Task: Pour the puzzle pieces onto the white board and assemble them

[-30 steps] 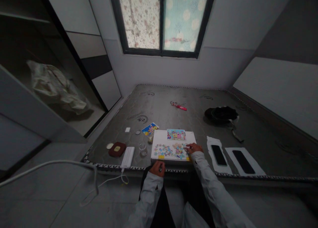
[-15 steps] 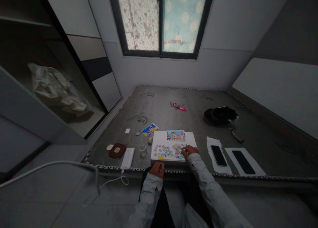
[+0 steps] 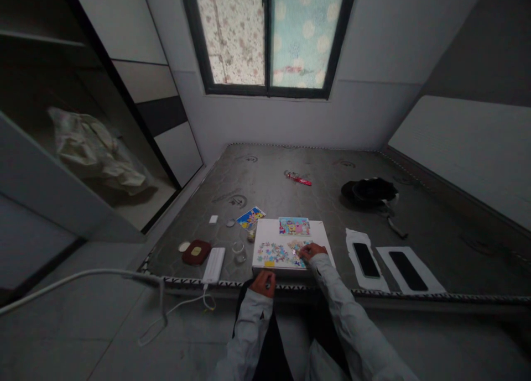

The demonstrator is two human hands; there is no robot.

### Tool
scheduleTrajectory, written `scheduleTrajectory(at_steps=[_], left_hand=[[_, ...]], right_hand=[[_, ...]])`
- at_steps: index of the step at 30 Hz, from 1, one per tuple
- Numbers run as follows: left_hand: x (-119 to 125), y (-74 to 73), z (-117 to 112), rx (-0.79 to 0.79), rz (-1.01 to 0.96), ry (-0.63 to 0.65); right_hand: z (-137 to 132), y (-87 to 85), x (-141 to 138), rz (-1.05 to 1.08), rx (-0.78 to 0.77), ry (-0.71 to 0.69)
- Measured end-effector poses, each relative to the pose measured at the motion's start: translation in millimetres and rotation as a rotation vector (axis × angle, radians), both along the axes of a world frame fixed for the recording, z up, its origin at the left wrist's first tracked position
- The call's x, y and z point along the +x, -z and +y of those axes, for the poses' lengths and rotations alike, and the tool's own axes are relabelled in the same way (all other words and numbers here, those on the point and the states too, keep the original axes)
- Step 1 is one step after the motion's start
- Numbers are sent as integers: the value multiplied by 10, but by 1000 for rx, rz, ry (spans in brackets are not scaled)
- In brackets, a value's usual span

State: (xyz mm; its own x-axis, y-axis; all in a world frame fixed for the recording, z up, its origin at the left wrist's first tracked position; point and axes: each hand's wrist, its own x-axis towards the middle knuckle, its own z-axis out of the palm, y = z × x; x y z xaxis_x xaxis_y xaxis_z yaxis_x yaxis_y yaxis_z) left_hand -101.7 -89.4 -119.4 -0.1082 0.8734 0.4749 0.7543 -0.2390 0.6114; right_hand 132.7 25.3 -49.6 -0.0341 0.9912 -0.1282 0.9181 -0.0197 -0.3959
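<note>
Small colourful jigsaw pieces (image 3: 274, 252) lie spread over a white box (image 3: 261, 230), which rests near the front edge of a bed-like platform. Over the right part of the pieces, my right hand (image 3: 314, 252) is closed in a pinch, and a pale piece (image 3: 294, 252) shows at its fingertips. My left hand (image 3: 263, 284) is curled closed by the box's front left edge; whatever it may hold is hidden. A printed cartoon picture card (image 3: 294, 226) lies at the back of the box. Near the left front corner sits a small yellow piece (image 3: 269, 264).
Left of the box are a clear glass (image 3: 239, 252), a white power strip (image 3: 214, 265) with a cable, a brown case (image 3: 196, 252) and a blue card (image 3: 250, 217). To the right lie two phones (image 3: 365, 260) on white sheets and a black cap (image 3: 369, 193). Farther back is a red strap (image 3: 299, 179).
My right hand has shifted slightly left over the pieces, and a pale piece now shows by its fingertips. My left hand stays almost where it was.
</note>
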Motion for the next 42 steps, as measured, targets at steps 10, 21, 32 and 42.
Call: scheduleTrajectory(at_steps=[10, 21, 32, 42], left_hand=[[-7, 8, -3, -1, -10, 0], [2, 91, 2, -50, 6, -7], [-8, 4, -29, -93, -15, -15], [3, 31, -10, -56, -40, -2]], right_hand=[[-1, -123, -501, -79, -81, 53], [-54, -7, -239, -111, 97, -58], [95, 17, -306, -255, 108, -175], [138, -33, -394, -80, 44, -22]])
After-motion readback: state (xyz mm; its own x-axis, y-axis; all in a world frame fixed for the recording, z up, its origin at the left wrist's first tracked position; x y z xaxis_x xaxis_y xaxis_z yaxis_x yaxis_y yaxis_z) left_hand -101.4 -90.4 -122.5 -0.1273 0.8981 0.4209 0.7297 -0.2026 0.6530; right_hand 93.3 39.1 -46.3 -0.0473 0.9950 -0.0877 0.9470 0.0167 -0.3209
